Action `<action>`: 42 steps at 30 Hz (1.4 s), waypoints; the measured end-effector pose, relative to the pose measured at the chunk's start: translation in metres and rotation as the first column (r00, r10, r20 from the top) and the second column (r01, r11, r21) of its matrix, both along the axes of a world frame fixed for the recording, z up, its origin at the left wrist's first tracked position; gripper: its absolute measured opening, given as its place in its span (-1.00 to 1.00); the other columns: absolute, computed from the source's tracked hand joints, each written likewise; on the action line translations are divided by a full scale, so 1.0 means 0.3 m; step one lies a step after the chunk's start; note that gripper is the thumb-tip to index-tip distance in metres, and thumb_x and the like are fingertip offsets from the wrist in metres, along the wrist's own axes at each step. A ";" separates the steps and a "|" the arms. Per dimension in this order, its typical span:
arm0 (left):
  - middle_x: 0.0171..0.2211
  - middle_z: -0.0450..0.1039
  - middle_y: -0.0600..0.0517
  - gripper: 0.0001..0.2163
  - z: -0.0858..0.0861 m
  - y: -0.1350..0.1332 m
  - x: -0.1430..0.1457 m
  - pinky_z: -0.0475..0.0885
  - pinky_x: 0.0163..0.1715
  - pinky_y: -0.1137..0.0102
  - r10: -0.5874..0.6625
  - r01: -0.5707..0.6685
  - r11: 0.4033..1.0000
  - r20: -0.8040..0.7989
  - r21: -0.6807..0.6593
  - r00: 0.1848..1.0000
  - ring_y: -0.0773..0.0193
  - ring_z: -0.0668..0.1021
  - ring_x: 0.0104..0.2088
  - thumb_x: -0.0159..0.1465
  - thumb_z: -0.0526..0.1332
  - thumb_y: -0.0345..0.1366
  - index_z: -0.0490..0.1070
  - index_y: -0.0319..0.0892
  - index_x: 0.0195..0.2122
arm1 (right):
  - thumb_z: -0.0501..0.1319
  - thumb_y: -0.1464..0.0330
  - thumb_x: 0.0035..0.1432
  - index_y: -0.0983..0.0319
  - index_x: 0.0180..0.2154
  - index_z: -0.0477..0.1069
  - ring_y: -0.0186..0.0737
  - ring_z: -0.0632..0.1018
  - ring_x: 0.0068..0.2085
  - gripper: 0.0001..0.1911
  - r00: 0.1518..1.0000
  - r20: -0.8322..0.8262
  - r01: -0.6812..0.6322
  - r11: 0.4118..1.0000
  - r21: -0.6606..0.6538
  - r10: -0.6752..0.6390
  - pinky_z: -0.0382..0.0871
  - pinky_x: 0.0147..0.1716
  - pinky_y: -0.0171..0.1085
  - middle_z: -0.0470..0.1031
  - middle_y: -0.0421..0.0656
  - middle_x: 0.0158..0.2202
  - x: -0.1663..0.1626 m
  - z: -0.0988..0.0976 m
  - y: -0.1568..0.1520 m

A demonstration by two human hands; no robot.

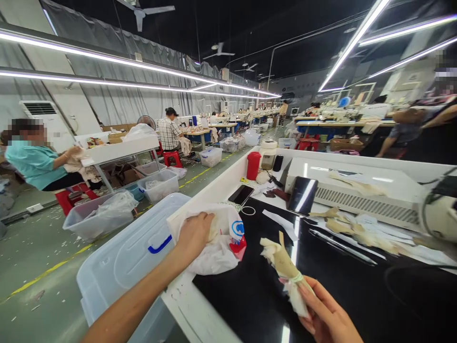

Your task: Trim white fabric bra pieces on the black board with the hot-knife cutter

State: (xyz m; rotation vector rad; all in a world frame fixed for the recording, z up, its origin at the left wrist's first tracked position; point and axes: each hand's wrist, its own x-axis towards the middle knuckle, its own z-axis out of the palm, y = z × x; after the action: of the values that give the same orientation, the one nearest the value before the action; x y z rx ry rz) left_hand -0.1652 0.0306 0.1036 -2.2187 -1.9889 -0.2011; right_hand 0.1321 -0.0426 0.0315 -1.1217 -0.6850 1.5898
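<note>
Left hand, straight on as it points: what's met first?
Left hand: likely the inside of the white plastic bag it reaches into. The black phone seems to lie beyond; depth inside the bag is unclear.

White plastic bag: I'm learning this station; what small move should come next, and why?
Probably ease the left hand back from the white plastic bag, where it reaches into the opening, so it could steady the banded bundle that the right hand alone holds over the tabletop.
</note>
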 end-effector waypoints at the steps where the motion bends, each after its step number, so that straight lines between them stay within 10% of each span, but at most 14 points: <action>1: 0.08 0.48 -0.15 -0.61 0.001 -0.008 0.007 0.48 -0.08 0.18 -0.017 0.017 1.000 0.009 0.009 1.000 -0.02 0.60 -0.05 0.35 0.13 -0.47 0.35 -0.16 0.20 | 0.54 0.04 -0.13 0.22 -0.24 0.54 -0.45 0.21 -0.55 -0.49 1.000 -0.014 0.004 1.000 0.028 -0.004 0.20 -0.60 -0.44 0.28 -0.30 -0.56 -0.008 0.002 -0.004; 9: -0.05 0.57 0.04 -0.73 0.007 -0.102 0.122 0.41 0.00 0.32 -0.338 0.406 0.912 0.456 -0.057 0.823 0.18 0.57 -0.06 0.47 0.04 -0.21 0.54 -0.06 -0.06 | 0.50 0.03 -0.04 0.23 -0.20 0.49 -0.50 0.21 -0.60 -0.49 0.999 0.001 0.049 0.987 0.151 -0.050 0.09 -0.62 -0.45 0.46 -0.23 -0.50 -0.036 0.012 -0.015; 16: -0.06 0.56 -0.02 -0.56 -0.027 -0.072 0.313 0.41 -0.14 0.38 -0.035 0.677 0.712 0.955 -0.184 0.295 0.15 0.57 -0.09 0.18 0.40 -0.12 0.45 -0.17 0.04 | 0.49 -0.01 -0.07 0.20 -0.24 0.47 -0.48 0.23 -0.58 -0.49 0.996 0.062 0.043 0.974 0.224 -0.059 0.07 -0.62 -0.44 0.48 -0.22 -0.45 -0.023 0.058 -0.024; 20: -0.13 0.53 -0.04 -0.37 -0.073 -0.022 0.407 0.37 -0.20 0.36 0.219 0.675 0.710 0.974 -0.202 0.061 0.19 0.55 -0.18 0.08 0.47 -0.08 0.37 -0.18 0.14 | 0.42 -0.05 0.01 0.22 -0.29 0.46 -0.45 0.23 -0.57 -0.51 0.986 0.139 0.050 0.959 0.279 -0.091 0.03 -0.64 -0.43 0.45 -0.21 -0.47 -0.021 0.055 -0.023; 23: -0.33 0.45 0.05 -0.42 -0.093 0.007 0.455 0.31 -0.34 0.41 0.326 0.666 0.707 0.945 -0.236 -0.011 0.30 0.48 -0.35 0.02 0.50 -0.03 0.45 -0.23 -0.01 | 0.34 -0.10 0.06 0.20 -0.18 0.47 -0.42 0.23 -0.58 -0.47 0.927 0.320 0.096 0.947 0.305 -0.197 0.10 -0.65 -0.39 0.45 -0.22 -0.43 0.021 0.036 -0.004; 28: -0.38 0.39 0.09 -0.46 -0.129 0.033 0.501 0.29 -0.33 0.42 0.352 0.618 0.758 0.929 -0.210 -0.116 0.33 0.44 -0.38 0.03 0.45 0.10 0.41 -0.23 -0.17 | 0.30 -0.06 0.12 0.13 -0.02 0.48 -0.22 0.47 -0.34 -0.47 0.566 0.596 0.226 0.803 0.552 -0.569 0.43 -0.45 -0.27 0.48 -0.07 -0.05 0.104 0.016 0.016; 34: -0.39 0.37 0.11 -0.46 -0.182 0.015 0.528 0.28 -0.33 0.43 0.387 0.598 0.773 0.904 -0.211 -0.181 0.34 0.43 -0.36 0.00 0.47 0.11 0.40 -0.21 -0.21 | 0.35 0.03 0.12 0.01 0.18 0.38 0.14 0.41 0.19 -0.39 0.328 0.699 -0.092 0.715 0.693 -0.636 0.43 0.07 0.08 0.35 -0.05 0.24 0.071 -0.017 0.004; 42: -0.40 0.43 0.07 -0.50 -0.169 -0.019 0.508 0.31 -0.33 0.43 0.458 0.681 0.695 0.872 -0.231 -0.171 0.34 0.47 -0.37 0.02 0.47 0.10 0.43 -0.24 -0.29 | 0.23 0.16 0.26 0.06 -0.04 0.56 -0.17 0.60 -0.31 -0.71 0.644 0.694 -0.110 0.858 0.501 -0.323 0.52 -0.21 -0.23 0.62 -0.18 -0.19 0.106 -0.008 0.018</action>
State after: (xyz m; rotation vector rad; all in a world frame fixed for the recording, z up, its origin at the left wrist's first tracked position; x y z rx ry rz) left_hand -0.0128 0.0250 0.0528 -3.1775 -2.5633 -2.5853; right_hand 0.1639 -0.0373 0.0291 -1.3752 -1.4698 0.6670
